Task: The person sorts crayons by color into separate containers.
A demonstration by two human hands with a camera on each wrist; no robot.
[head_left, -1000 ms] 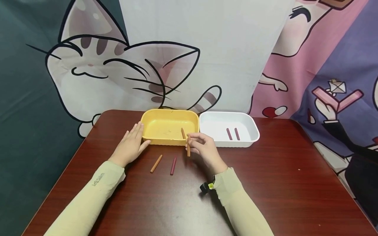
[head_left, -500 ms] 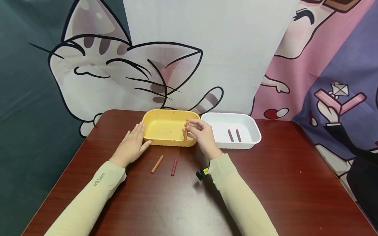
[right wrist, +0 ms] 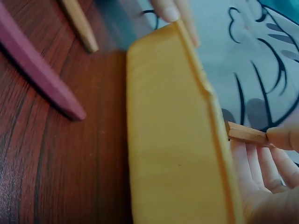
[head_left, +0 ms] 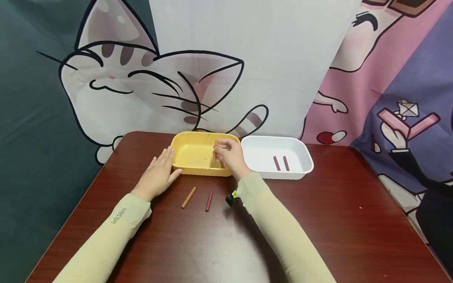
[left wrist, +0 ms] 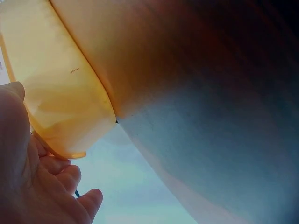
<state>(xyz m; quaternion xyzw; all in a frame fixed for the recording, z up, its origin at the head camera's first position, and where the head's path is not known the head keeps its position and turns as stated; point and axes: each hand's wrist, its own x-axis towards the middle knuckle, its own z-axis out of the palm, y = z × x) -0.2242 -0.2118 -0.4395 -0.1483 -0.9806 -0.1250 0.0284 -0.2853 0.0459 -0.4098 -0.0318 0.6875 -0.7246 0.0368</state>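
Clock centred on yellow tray (head_left: 191, 151), 12 = far side in head view.

L hand (head_left: 155, 173) rests at 9 o'clock, fingers straight against the tray's end wall, thumb spread twd the 7 o'clock corner; gripping nothing, prob just bracing so the light plastic doesn't slide.

R hand (head_left: 230, 156) is in over the tray from approx 4 o'clock, thumb + fingertips pinching held crayon (head_left: 214, 153), brown, near-upright inside the rim. Pinch is nr the upper end, prob to leave the lower tip free; can't tell if tip touches the tray floor.

Another brown one, inside crayon (head_left: 222, 164), lies at abt 4 o'clock, partly hidden by the R hand. White tray (head_left: 258, 153) sits right beside at 3 o'clock w/ two dark-red crayons (head_left: 277, 163) apart, roughly parallel. Only reds show there, only browns in yellow.

On brown table (head_left: 329, 220): loose brown crayon (head_left: 188, 197) at abt 7 o'clock, loose red crayon (head_left: 209, 201) at 6, apart, both untouched. Spot betw. the forearms prob keeps them in easy reach.
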